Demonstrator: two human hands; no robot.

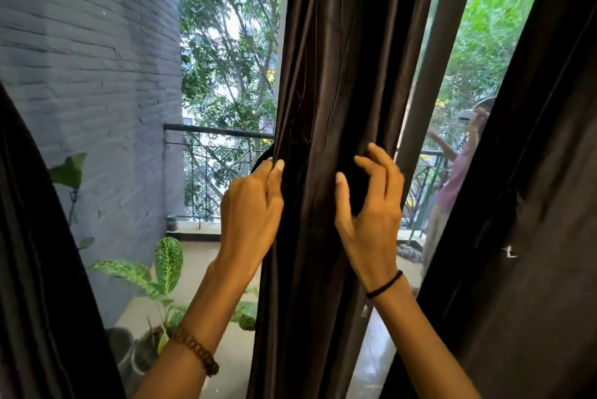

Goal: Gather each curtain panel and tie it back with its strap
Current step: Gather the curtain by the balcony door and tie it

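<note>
1. Squarely ahead, the left hand (253,208) grips the left edge of the gathered curtain panel (323,75). Its fingers curl round behind the cloth and the thumb presses on the front, so the folds are clamped between them.
2. The right hand (371,211) is at the front of the same panel, near its right edge and at about the same height. Its fingers are bent like a claw, and the thumb is held apart from them with dark cloth in the gap. Whether it pinches a fold or only touches the cloth cannot be told.
3. A thin dark strap (261,160) arcs out just above the left hand's fingertips and meets the panel's left edge. Its ends are hidden. It lies against the left hand and is well apart from the right.
4. The panel is dark brown and glossy. It is bunched into a narrow upright column that runs between the two hands.
5. A beaded bracelet (197,350) sits on the left wrist and a black band (384,284) on the right.
6. Another dark panel (38,253) hangs at the left and a third (533,237) at the right.
7. Through the glass are a grey brick wall (80,59), a balcony railing (219,132) and potted plants (168,259). Right of the window post (433,59), a person's reflection (458,172) shows faintly in the pane.
</note>
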